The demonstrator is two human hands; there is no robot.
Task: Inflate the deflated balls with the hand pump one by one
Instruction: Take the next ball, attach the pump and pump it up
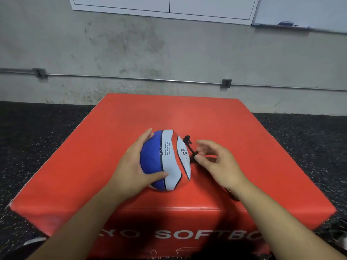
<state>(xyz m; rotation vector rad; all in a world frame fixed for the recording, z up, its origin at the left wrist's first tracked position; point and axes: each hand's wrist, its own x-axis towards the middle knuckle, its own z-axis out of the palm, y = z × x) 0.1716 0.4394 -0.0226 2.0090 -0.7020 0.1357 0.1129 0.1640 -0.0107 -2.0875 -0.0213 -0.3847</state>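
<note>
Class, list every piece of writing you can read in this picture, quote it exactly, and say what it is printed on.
"MOISTEN NEEDLE / INFLATE 4-6 LBS / MADE IN CHINA": small black print on the ball's white panel; the pressure figure is barely legible.
"姓名:": black characters on the ball's other white panel.
"YO SOFTBO": white letters on the red box's front face, cut off at both ends by the forearms.

Left hand (131, 166) grips the deflated ball (166, 160) on the red box (244, 137). Right hand (216, 162), at the ball's 3 o'clock, pinches the black pump hose (191, 149).

Left hand (139, 166) curls in a grip; right hand (216, 162) pinches with thumb and forefinger
</note>
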